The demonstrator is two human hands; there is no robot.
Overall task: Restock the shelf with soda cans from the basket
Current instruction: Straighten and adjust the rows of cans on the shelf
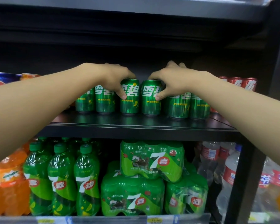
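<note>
Both forearms reach up from the frame's lower corners to the black shelf (136,125) at center. Left hand (115,78) grips 1 green can (129,97) from above; right hand (170,81) grips the can beside it (150,99). 4 more green cans flank them. Below, green bottles (61,180) and 7-Up packs (152,159) fill the lower tier.

Green cans (129,96) under my hands read 雪碧. Green bottles (87,180) and shrink-wrapped packs (152,160) on the lower shelf read 7喜; top pack adds 330.
</note>
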